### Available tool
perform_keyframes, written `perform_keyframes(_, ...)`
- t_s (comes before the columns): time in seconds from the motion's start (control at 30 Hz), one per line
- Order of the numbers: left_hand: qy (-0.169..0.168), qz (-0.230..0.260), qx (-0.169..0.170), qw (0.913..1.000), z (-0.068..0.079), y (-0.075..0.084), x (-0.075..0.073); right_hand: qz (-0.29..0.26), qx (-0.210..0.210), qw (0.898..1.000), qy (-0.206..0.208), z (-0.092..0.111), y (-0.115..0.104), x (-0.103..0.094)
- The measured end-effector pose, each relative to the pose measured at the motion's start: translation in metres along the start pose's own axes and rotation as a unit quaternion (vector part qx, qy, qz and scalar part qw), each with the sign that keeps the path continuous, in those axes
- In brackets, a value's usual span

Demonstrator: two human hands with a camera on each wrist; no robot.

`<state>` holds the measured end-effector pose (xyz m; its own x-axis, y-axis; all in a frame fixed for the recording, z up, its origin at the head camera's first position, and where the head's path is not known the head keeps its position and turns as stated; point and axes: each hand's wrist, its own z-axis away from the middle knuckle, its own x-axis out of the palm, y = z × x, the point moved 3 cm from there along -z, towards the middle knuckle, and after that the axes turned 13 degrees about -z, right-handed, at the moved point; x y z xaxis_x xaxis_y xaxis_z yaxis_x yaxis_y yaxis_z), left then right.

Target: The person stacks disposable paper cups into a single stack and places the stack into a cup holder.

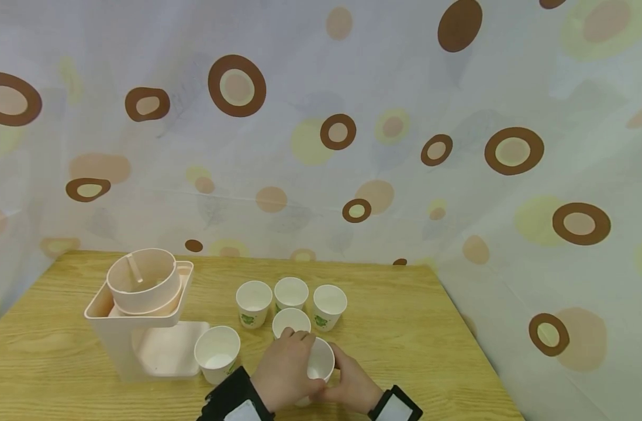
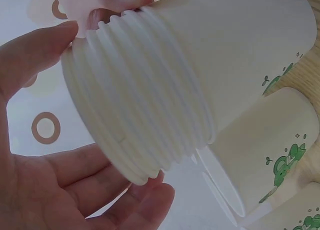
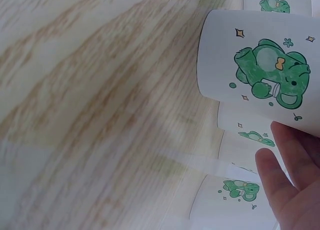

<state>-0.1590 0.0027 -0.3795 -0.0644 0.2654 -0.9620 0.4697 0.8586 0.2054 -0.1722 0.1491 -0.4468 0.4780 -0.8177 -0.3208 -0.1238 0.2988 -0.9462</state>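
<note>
A stack of nested white paper cups (image 1: 320, 358) is between my two hands, its rims layered one over another in the left wrist view. My left hand (image 1: 283, 371) grips the rim end, thumb on one side and fingers curled round the other. My right hand (image 1: 352, 383) holds the stack from the right, its thumb toward the front near the left thumb. In the right wrist view, a green cartoon animal is printed on the stack's outer cup (image 3: 270, 65). Just beyond the hands stands a single cup (image 1: 291, 318), partly hidden by the left fingers.
Behind it, several upright cups stand on the wood-grain table (image 1: 394, 327), including one at the left (image 1: 254, 301) and one at the right (image 1: 330, 304). Another cup (image 1: 217, 351) stands beside a pale pink plastic holder (image 1: 137, 321) carrying a round container (image 1: 142, 298). Patterned cloth (image 1: 300, 175) hangs behind.
</note>
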Motion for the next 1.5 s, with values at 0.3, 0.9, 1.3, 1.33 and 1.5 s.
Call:
perform_keyframes(0.3,0.008,0.059,-0.013,0.9982,0.007,-0.010,0.001,-0.014,-0.023,1.000,-0.007,0.002,0.002,0.000)
perform_keyframes(0.9,-0.016,-0.037,-0.226,0.9733,0.043,-0.104,-0.003,-0.011,-0.043,0.999,-0.011,0.004,0.003,0.000)
perform_keyframes(1.3,0.003,-0.018,-0.231,0.9728,0.051,-0.111,0.006,-0.015,-0.035,0.999,-0.012,0.004,-0.002,0.000)
perform_keyframes(1.33,0.005,-0.019,-0.230,0.9730,0.051,-0.112,0.005,-0.016,-0.035,0.999,-0.012,0.004,-0.002,0.000)
perform_keyframes(1.5,0.005,-0.012,-0.229,0.9733,0.052,-0.113,0.004,-0.018,-0.037,0.999,-0.012,0.002,-0.001,0.000)
